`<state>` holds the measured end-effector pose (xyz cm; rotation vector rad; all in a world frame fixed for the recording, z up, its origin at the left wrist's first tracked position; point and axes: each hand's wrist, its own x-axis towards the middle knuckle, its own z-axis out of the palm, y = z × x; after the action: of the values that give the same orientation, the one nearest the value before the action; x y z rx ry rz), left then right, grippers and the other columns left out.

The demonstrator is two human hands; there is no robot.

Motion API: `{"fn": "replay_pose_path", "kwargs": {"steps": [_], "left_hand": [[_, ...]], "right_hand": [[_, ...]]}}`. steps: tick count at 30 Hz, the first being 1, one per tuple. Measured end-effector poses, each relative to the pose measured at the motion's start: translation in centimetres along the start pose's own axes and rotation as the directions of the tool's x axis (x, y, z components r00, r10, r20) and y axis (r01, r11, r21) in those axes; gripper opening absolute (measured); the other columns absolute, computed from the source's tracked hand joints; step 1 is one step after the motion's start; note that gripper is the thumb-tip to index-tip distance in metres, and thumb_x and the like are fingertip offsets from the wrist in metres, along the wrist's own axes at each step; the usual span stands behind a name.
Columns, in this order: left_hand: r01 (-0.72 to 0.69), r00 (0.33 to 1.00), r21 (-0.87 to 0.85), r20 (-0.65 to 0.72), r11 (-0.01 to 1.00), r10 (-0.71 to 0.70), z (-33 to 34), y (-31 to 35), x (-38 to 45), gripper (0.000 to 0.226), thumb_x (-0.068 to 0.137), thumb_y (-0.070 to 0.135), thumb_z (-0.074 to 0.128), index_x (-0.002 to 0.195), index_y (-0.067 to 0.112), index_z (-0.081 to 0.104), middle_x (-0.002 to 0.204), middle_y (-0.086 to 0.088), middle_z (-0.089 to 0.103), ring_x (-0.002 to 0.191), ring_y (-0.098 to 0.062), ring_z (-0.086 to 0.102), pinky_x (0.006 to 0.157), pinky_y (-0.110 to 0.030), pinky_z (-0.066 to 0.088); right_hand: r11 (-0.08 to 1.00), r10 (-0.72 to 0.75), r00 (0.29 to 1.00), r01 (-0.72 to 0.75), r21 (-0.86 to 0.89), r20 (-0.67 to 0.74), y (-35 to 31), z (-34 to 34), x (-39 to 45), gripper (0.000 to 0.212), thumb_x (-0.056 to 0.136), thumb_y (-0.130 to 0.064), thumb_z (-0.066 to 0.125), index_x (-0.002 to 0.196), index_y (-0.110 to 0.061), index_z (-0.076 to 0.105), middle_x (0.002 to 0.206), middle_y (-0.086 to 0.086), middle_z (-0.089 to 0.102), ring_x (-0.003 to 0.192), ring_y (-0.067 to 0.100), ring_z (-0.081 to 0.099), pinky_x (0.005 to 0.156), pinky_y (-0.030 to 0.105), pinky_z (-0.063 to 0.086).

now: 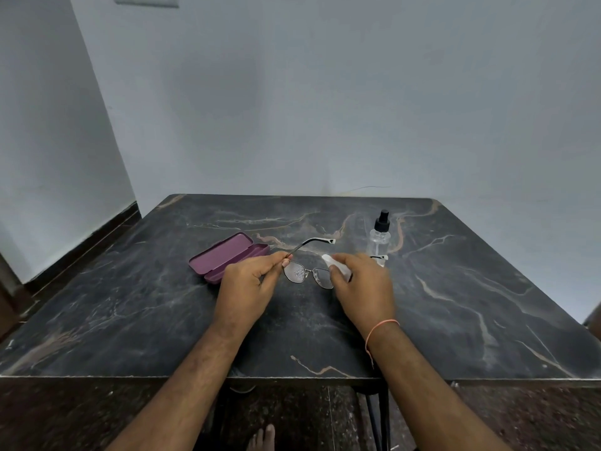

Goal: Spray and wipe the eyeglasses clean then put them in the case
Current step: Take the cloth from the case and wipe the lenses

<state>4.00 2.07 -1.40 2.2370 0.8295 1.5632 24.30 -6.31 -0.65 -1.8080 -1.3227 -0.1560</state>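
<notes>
Droplet-speckled eyeglasses point(309, 273), arms unfolded

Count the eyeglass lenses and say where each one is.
2. One lens, dotted with spray droplets, sits beside the left hand that pinches the frame; the other lens is partly covered by the right hand holding a white cloth.

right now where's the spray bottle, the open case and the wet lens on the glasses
spray bottle point(379, 239), head view, on its clear body
case point(227, 255), head view, on the lining of its open lid
wet lens point(296, 272), head view, on the droplets
</notes>
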Motion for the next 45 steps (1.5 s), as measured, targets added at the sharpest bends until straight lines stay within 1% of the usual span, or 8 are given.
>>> {"fn": "replay_pose_path", "kwargs": {"steps": [4, 10, 15, 22, 28, 34, 39, 45], "left_hand": [[-0.012, 1.0, 0.005, 0.004, 1.0, 0.012, 0.0, -0.1, 0.0, 0.026, 0.098, 0.016, 0.08, 0.123, 0.014, 0.08, 0.109, 0.02, 0.077, 0.096, 0.002, 0.079, 0.085, -0.027, 0.067], [0.011, 1.0, 0.003, 0.01, 1.0, -0.012, 0.2, -0.5, -0.1, 0.025, 0.1, 0.023, 0.078, 0.124, 0.019, 0.081, 0.102, 0.005, 0.085, 0.09, -0.013, 0.083, 0.08, -0.04, 0.069], [0.007, 1.0, 0.018, -0.014, 1.0, -0.006, 0.3, -1.0, -0.1, 0.025, 0.101, 0.026, 0.077, 0.126, 0.022, 0.08, 0.09, -0.003, 0.084, 0.082, -0.024, 0.082, 0.073, -0.046, 0.067], [-0.024, 1.0, 0.033, 0.003, 0.999, 0.024, 0.1, -0.5, -0.2, 0.027, 0.098, 0.016, 0.08, 0.125, 0.02, 0.081, 0.101, 0.008, 0.085, 0.088, -0.008, 0.081, 0.078, -0.037, 0.068], [-0.01, 1.0, 0.026, -0.021, 1.0, 0.011, 0.1, -0.3, -0.1, 0.027, 0.098, 0.019, 0.078, 0.125, 0.019, 0.081, 0.101, 0.008, 0.085, 0.088, -0.009, 0.082, 0.079, -0.036, 0.068], [-0.017, 1.0, 0.023, 0.001, 1.0, 0.017, 0.1, -0.3, -0.2, 0.028, 0.097, 0.013, 0.081, 0.125, 0.017, 0.081, 0.104, 0.013, 0.082, 0.09, -0.003, 0.08, 0.081, -0.032, 0.067], [-0.008, 1.0, 0.018, -0.03, 1.0, 0.009, 0.0, -0.4, -0.2, 0.027, 0.098, 0.019, 0.079, 0.124, 0.018, 0.081, 0.098, 0.01, 0.084, 0.085, -0.009, 0.082, 0.077, -0.035, 0.067], [-0.034, 0.999, 0.027, -0.008, 0.999, 0.035, 0.1, -0.3, -0.2, 0.026, 0.098, 0.018, 0.079, 0.124, 0.02, 0.081, 0.103, 0.011, 0.084, 0.088, -0.004, 0.08, 0.078, -0.032, 0.067]], "right_hand": [[0.989, -0.039, 0.994, 0.052, -0.138, 0.099, 0.2, 0.3, 0.0, 0.022, 0.1, -0.035, 0.065, 0.116, -0.028, 0.08, 0.108, -0.006, 0.071, 0.1, 0.019, 0.068, 0.078, 0.032, 0.045], [0.997, -0.075, 0.977, 0.07, 0.031, 0.199, 0.6, 1.0, 0.2, 0.016, 0.096, -0.036, 0.072, 0.108, -0.034, 0.082, 0.095, -0.016, 0.053, 0.093, 0.011, 0.06, 0.078, 0.028, 0.049], [1.0, 0.018, 0.977, -0.017, -0.006, 0.212, 0.6, 1.0, 0.4, 0.017, 0.092, -0.033, 0.067, 0.093, -0.027, 0.082, 0.094, -0.012, 0.057, 0.093, 0.013, 0.061, 0.079, 0.028, 0.045], [0.998, 0.035, 0.969, -0.049, 0.05, 0.243, 0.5, 0.4, 0.5, 0.02, 0.099, -0.039, 0.067, 0.112, -0.035, 0.082, 0.098, -0.012, 0.058, 0.096, 0.009, 0.061, 0.083, 0.028, 0.048], [0.993, 0.109, 0.97, -0.118, 0.029, 0.216, 0.4, 0.6, 0.5, 0.016, 0.089, -0.035, 0.068, 0.081, -0.027, 0.08, 0.09, -0.01, 0.06, 0.088, 0.011, 0.06, 0.076, 0.027, 0.043], [0.994, 0.072, 0.964, -0.089, 0.057, 0.255, 0.5, 0.5, 0.5, 0.018, 0.096, -0.041, 0.068, 0.106, -0.038, 0.082, 0.097, -0.012, 0.059, 0.094, 0.007, 0.061, 0.081, 0.027, 0.048], [0.992, 0.098, 0.972, -0.113, 0.06, 0.215, 0.5, 0.7, 0.4, 0.016, 0.087, -0.035, 0.069, 0.079, -0.027, 0.08, 0.088, -0.008, 0.06, 0.085, 0.01, 0.061, 0.077, 0.031, 0.049], [0.996, 0.065, 0.977, -0.05, -0.077, 0.203, 0.6, 0.8, 0.5, 0.023, 0.1, -0.037, 0.063, 0.109, -0.031, 0.083, 0.099, -0.006, 0.063, 0.095, 0.017, 0.063, 0.08, 0.031, 0.047]]}}
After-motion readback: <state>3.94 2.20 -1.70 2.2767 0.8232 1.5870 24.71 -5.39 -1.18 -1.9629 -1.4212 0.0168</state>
